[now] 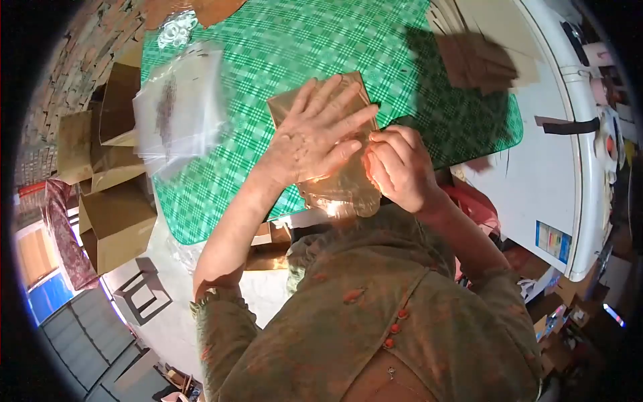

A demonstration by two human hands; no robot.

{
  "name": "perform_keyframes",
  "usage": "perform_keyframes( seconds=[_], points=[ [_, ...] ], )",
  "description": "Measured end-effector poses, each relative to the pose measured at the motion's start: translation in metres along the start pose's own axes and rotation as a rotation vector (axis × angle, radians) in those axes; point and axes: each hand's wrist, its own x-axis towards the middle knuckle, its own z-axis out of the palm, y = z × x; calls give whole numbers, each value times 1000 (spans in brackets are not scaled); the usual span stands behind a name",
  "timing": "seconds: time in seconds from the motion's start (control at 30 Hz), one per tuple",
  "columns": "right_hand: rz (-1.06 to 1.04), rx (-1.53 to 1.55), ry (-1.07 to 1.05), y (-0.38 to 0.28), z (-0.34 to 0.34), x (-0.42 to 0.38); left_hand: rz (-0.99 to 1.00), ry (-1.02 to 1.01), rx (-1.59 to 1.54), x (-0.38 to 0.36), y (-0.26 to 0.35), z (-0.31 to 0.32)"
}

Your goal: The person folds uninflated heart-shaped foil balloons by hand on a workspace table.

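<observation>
Brown packet [335, 177] lengthwise toward person, left hand [315, 137] flat on it

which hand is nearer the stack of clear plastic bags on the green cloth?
Left. The left hand lies flat on the brown packet, on the side toward the clear plastic bags. The right hand pinches the packet's far edge, farther from the bags.

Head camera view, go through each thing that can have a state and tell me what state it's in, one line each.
Left hand: flat, fingers spread, pressing on the brown packet.
Right hand: fingers curled, pinching the packet's edge.
Brown packet: lying on the green checked tablecloth, partly covered.
Clear plastic bags: stacked, loose.
Cardboard boxes: open.
</observation>
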Motion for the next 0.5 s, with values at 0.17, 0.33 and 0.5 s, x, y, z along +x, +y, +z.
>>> perform_keyframes(
  seconds=[0.17,0.33,0.5],
  points=[
    [-38,-33,8,1,1,3,-44,100,2,0,-1,-2],
    [-74,-64,-7,6,5,0,-139,136,16,2,10,-26],
    [-55,-25,1,2,-2,4,-102,226,16,13,18,-32]
  ],
)
